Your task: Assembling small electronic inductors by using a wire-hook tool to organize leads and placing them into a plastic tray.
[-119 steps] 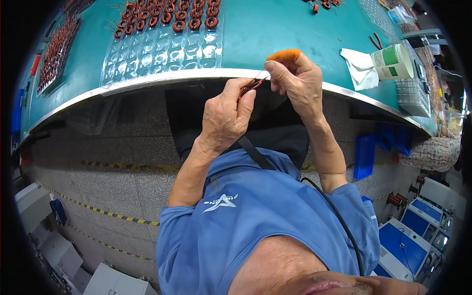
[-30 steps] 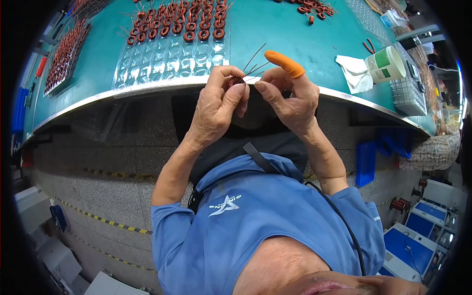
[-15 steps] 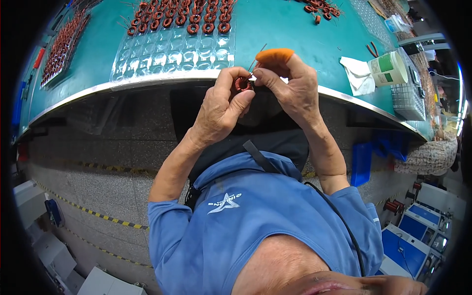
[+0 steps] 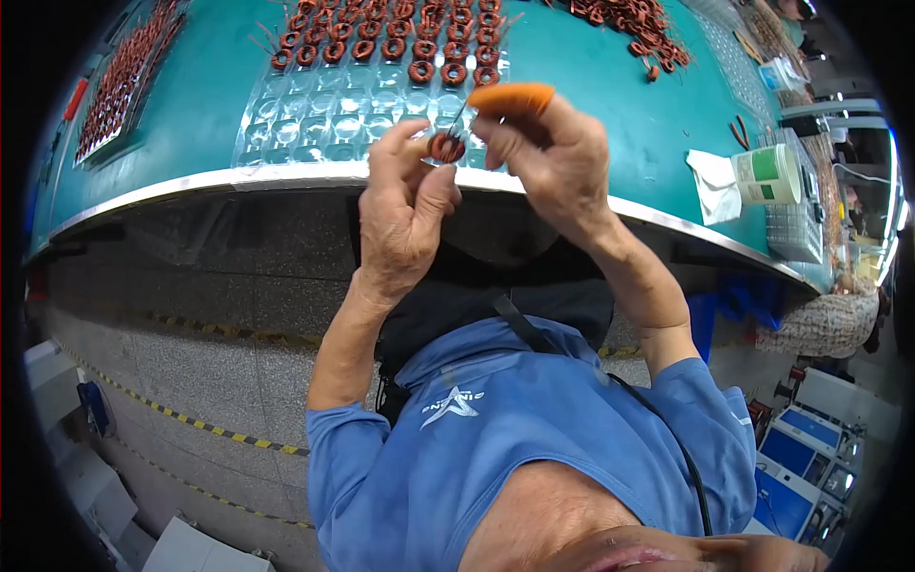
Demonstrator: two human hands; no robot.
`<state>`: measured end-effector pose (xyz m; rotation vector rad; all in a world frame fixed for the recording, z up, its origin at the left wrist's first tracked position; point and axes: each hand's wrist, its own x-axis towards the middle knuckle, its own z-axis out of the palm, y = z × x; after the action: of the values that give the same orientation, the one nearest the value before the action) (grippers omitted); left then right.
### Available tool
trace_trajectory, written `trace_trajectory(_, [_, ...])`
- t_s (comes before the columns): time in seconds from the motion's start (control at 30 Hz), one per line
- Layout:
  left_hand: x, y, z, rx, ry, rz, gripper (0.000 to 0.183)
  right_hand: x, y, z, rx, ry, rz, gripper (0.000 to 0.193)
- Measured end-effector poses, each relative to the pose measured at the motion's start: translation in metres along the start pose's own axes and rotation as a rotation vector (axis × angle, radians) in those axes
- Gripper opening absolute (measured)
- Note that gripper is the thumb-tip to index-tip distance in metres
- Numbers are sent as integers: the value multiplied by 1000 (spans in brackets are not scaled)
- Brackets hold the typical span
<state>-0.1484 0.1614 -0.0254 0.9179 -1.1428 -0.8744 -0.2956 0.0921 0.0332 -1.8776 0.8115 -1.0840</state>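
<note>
A small ring-shaped coil wound with copper-red wire [image 4: 446, 148] is pinched between the thumb and fingers of my left hand [image 4: 402, 214], just above the near table edge. A thin wire lead [image 4: 457, 118] rises from the ring toward my right hand [image 4: 564, 167]. The index finger of that hand wears an orange finger cover [image 4: 512, 97]. Its fingers are curled at the lead, though the exact pinch is partly hidden. Beyond my hands lies a clear plastic tray with round pockets [image 4: 310, 129], its far rows filled with similar coils [image 4: 396, 48].
A heap of loose coils [image 4: 643, 33] lies at the far right of the green table [image 4: 562, 52]. Another filled tray [image 4: 129, 91] sits at the far left. Rightward are a white cloth [image 4: 715, 186], a tipped white-and-green cup [image 4: 767, 176] and stacked clear trays [image 4: 799, 234].
Both hands and the coil have moved left across the tray's near edge, the coil now tipped differently. My right hand has lifted slightly away from the ring. The whole view has shifted a little.
</note>
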Motion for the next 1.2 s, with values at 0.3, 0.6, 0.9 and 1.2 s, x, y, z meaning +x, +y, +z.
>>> trace_trajectory(0.3, [4, -9, -38, 159, 138, 81, 30, 96, 57, 41, -378, -42, -330, 21])
trace_trajectory(0.6, [10, -13, -42, 16, 112, -23, 37, 96, 67, 18, -822, 25, -569, 35])
trace_trajectory(0.9, [13, -12, -44, 39, 58, -8, 25, 59, 116, -185, -1255, 369, -170, 35])
trace_trajectory(1.2, [14, 1, -45, 85, 26, -99, 20, 51, 159, -238, -557, 392, 277, 42])
